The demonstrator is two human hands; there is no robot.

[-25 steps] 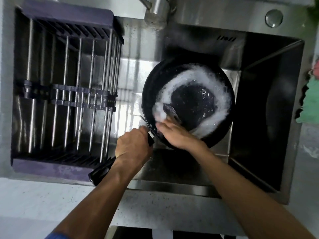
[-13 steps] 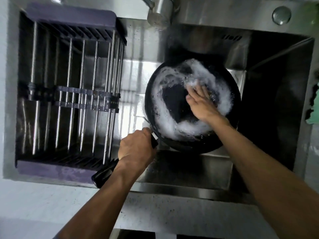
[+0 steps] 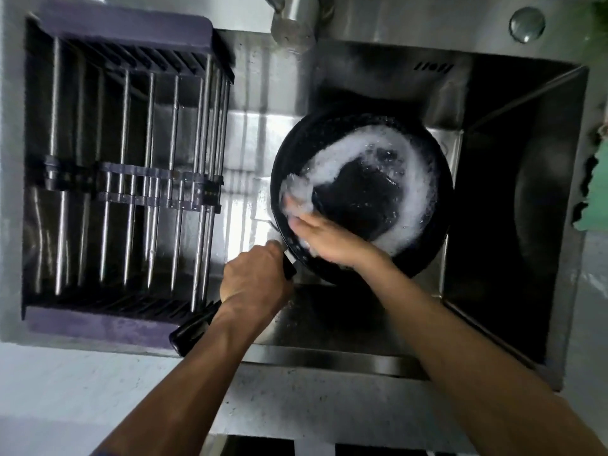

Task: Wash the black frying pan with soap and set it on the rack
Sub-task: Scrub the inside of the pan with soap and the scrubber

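Observation:
The black frying pan [image 3: 362, 199] is tilted over the steel sink [image 3: 513, 258], with a ring of white soap foam round its inside. My left hand [image 3: 253, 284] grips the pan's black handle [image 3: 192, 330] close to the pan body. At the pan's lower left inner wall, my right hand [image 3: 329, 238] holds a foam-covered scrubber [image 3: 296, 192] against the surface; its fingertips are blurred and partly hidden by foam. The purple-framed rack [image 3: 115, 324] with steel bars spans the sink's left half and holds nothing.
The faucet [image 3: 292, 18] hangs above the pan's far edge, no water visible. A round steel knob [image 3: 526, 24] sits on the sink's back right ledge. A green cloth [image 3: 595, 199] lies at the right edge. Pale countertop runs along the front.
My right hand has swept with the scrubber from the pan's far middle back to its near left wall, dragging foam round. The left hand has kept its grip on the handle.

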